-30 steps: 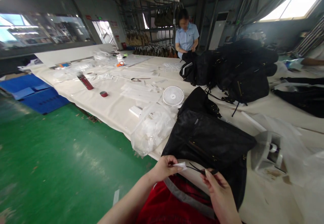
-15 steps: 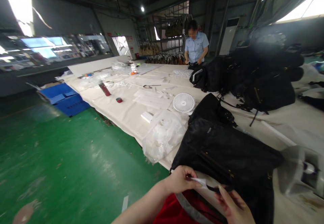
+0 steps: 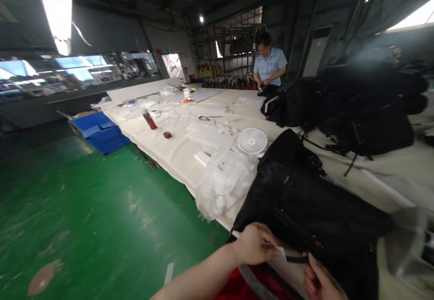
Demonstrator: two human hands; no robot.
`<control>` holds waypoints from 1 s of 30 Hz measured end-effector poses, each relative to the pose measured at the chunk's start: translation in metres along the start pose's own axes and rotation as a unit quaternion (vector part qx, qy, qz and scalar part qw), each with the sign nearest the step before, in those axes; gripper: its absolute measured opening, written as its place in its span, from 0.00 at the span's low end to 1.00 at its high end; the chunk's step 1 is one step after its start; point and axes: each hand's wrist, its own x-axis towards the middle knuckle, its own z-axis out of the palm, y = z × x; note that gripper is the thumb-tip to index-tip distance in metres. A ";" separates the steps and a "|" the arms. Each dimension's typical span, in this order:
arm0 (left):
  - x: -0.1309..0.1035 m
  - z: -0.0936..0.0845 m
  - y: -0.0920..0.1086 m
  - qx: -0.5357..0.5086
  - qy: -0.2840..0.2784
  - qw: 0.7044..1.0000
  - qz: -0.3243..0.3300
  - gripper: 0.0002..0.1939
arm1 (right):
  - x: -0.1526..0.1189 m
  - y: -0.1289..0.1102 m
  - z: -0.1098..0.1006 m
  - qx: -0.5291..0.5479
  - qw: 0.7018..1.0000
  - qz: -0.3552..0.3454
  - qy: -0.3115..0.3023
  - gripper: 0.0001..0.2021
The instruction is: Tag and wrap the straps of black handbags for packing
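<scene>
My left hand (image 3: 258, 244) is closed in a pinch on a small white strip (image 3: 280, 254), which looks like paper or thin film and sits around or against a black strap (image 3: 297, 259). The strap's other end is between the thumb and fingers of my right hand (image 3: 320, 278), and it runs nearly straight across the gap. Just beyond both hands a large black bag (image 3: 305, 200) lies flat on the table, with small gold-coloured zip fittings. Below the hands there is red cloth (image 3: 233, 284) with a grey band, partly hidden by my left forearm.
A clear plastic bag of white pieces (image 3: 224, 187) lies at the table edge, near a white round fan (image 3: 252, 140). Black bags (image 3: 373, 128) are piled at right. A red tape roll (image 3: 167, 135) and a bottle (image 3: 149, 120) stand farther off. A co-worker (image 3: 270, 67) stands at the far end.
The view has swung slightly left, so the scene sits farther right. The strap is now drawn straighter between my hands, and my right hand is a little lower.
</scene>
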 end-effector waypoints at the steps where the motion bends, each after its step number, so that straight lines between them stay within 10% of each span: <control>1: 0.001 -0.003 0.002 0.008 -0.016 1.000 0.006 0.11 | -0.003 -0.004 0.004 0.021 1.000 0.016 0.017 0.18; 10: 0.022 0.007 0.016 0.104 -0.083 0.988 -0.077 0.10 | -0.004 -0.007 0.027 -0.158 0.987 -0.017 -0.019 0.20; 17: 0.039 0.024 0.024 0.202 -0.091 0.969 -0.112 0.11 | 0.000 -0.026 -0.011 -0.420 0.851 -0.291 0.119 0.11; 30: 0.069 0.057 0.030 0.185 -0.110 0.969 -0.120 0.15 | 0.045 0.000 -0.045 -0.269 0.937 -0.221 0.037 0.17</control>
